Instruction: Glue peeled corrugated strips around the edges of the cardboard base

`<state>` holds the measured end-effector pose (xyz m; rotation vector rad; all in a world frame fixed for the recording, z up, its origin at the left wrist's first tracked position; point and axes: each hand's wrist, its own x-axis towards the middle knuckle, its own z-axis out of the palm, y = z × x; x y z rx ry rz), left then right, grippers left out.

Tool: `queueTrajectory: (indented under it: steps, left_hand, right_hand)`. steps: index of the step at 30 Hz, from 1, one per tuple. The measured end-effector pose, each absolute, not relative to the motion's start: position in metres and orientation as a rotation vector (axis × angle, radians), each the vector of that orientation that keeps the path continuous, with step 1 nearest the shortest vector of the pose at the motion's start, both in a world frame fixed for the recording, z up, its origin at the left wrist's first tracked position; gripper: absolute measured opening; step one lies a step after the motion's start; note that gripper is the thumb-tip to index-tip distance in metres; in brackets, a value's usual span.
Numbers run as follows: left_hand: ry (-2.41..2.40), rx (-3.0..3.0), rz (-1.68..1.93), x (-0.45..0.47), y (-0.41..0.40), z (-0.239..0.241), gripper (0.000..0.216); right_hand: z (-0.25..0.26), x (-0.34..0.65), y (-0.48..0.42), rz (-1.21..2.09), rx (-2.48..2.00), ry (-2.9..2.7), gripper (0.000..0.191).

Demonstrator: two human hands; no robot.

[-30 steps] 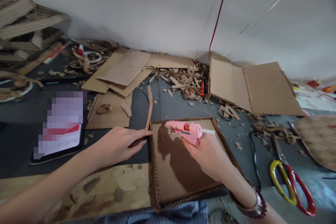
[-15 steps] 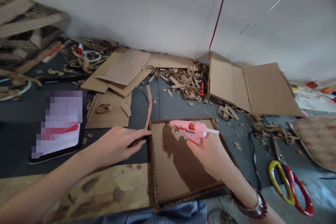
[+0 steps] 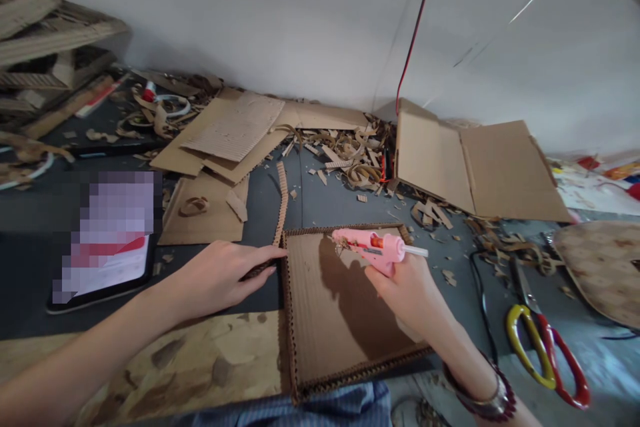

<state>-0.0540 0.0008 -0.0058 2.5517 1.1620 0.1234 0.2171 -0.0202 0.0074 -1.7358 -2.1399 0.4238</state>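
A shallow rectangular cardboard tray edged with corrugated strip is seen lying flat on the dark grey desk, nearest the body. Yellow-and-red-handled scissors are seen well apart to its right. The right hand is held over the tray's far right part, fingers closed round the grip of a pink plastic glue gun. The gun's long axis is kept nearly level along the tray's far rim, nozzle to the left.

The left hand is laid flat, fingers close together and holding nothing. Its fingertips are pressed on a long brown corrugated cardboard strip at the tray's far left corner. The strip is seen running away from the person. The nozzle is aimed toward that corner but is apart from it, and the left hand is the nearer to the strip. Folded brown cardboard sheets are seen farthest off, by the wall.
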Motion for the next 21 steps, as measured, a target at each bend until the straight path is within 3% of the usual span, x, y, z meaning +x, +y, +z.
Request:
queueTrajectory:
  steps: [5,21]
  left_hand:
    - [1.16,2.558,0.13,-0.0543,0.0019,-0.0076,0.034]
    - [1.147,2.559,0.169,-0.054,0.0021,-0.0077,0.034]
  right_hand:
    - [0.0057,0.2223,-0.0202,0.38,-1.893,-2.071,0.012]
    - [0.0114,0.2252,-0.0188,0.522,-1.77,-2.038,0.023]
